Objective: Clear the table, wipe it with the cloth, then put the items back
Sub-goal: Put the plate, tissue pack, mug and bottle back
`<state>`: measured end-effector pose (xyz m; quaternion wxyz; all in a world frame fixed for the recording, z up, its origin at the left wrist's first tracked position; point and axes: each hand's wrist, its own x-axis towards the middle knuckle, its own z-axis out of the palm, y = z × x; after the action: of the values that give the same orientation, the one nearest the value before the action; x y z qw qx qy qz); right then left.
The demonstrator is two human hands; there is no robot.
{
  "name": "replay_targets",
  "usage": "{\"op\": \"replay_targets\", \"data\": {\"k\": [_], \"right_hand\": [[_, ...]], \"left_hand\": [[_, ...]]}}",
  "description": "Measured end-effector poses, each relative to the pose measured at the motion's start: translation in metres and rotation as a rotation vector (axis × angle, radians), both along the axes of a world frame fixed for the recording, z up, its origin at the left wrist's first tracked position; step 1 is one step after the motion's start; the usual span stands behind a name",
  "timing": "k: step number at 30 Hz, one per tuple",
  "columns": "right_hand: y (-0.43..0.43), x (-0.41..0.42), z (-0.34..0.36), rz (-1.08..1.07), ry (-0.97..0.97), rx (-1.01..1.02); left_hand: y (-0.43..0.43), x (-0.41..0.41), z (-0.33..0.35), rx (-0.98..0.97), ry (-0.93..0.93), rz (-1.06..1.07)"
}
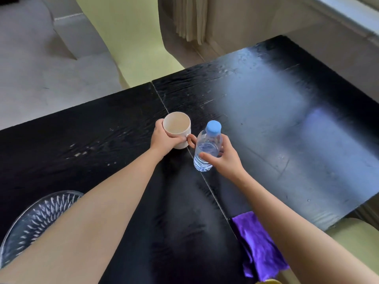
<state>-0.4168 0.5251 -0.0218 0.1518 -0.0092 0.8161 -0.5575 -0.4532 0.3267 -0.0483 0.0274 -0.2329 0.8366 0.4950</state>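
Black worktop (266, 124) looks not yet cleared: left hand (164, 138) wraps the cream mug (177, 130), right hand (223, 158) grips the water bottle (207, 148), while glass plate (37, 224) and purple cloth (258, 244) wait at the near edge.

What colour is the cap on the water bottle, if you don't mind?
Light blue cap, seen in the head view.

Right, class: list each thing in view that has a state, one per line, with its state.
Mug: upright, empty, gripped by left hand.
Water bottle: capped, part full, held by right hand.
Purple cloth: crumpled, at table edge.
Glass dish: upright, looks empty.
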Motion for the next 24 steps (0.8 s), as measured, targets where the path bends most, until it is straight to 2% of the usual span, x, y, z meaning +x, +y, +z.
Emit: {"op": "replay_targets", "data": {"k": [12,24], "right_hand": [[-0.159,0.038,0.036,0.216,0.030,-0.055],[-0.345,0.135,0.035,0.344,-0.014,-0.057]], "left_hand": [[-0.171,0.113,0.056,-0.106,0.028,0.261],[-0.346,0.276,0.046,-0.128,-0.005,0.541]]}}
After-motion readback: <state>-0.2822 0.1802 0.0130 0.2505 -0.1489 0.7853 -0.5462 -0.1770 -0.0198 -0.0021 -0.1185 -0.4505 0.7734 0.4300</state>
